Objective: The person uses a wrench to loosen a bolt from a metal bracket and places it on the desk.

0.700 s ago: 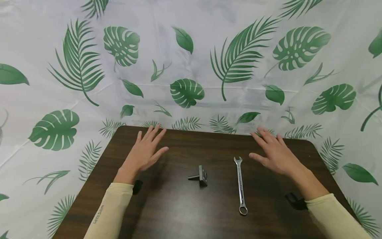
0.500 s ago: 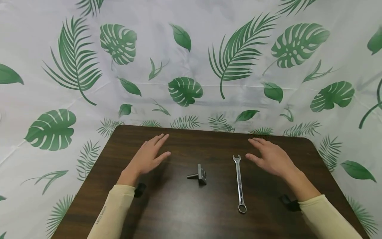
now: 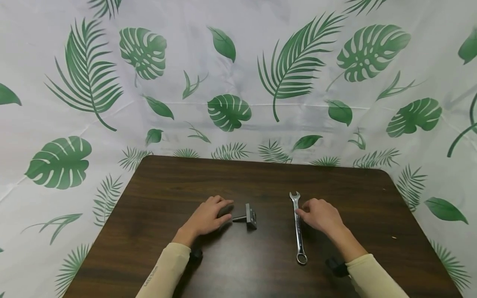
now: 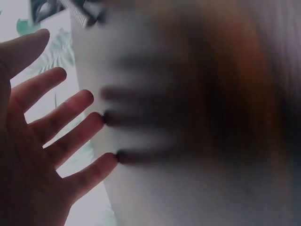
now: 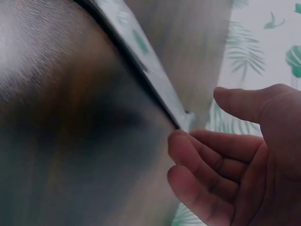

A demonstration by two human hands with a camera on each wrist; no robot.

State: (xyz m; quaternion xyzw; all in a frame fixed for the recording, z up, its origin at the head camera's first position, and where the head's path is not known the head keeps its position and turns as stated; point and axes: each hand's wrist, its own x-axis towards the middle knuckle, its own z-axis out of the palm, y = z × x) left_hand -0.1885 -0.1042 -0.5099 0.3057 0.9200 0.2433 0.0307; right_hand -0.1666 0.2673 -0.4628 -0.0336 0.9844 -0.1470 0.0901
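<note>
On the dark wooden table [image 3: 268, 273] lies a small metal block [image 3: 251, 217] with a bolt [image 3: 239, 219] sticking out to its left. My left hand [image 3: 206, 215] is just left of the bolt, thumb near its end and fingers spread. In the left wrist view the bolt's thread [image 4: 81, 13] shows above the thumb, apart from it. To the right, a combination wrench [image 3: 299, 231] lies lengthwise, open end away from me. My right hand [image 3: 322, 215] is at the wrench's right side. Its fingers bend loosely by the shaft [image 5: 146, 66], the thumb standing apart, nothing gripped.
A white curtain [image 3: 179, 136] printed with green leaves hangs behind the table and along its sides. The table's far edge [image 3: 268, 164] runs close to that curtain. Dark straps with a small black device [image 3: 337, 267] sit at the wrists.
Both hands have come down and inward from the far part of the table, the left towards the bolt, the right towards the wrench. The right fingers have bent. Block and wrench stay put.
</note>
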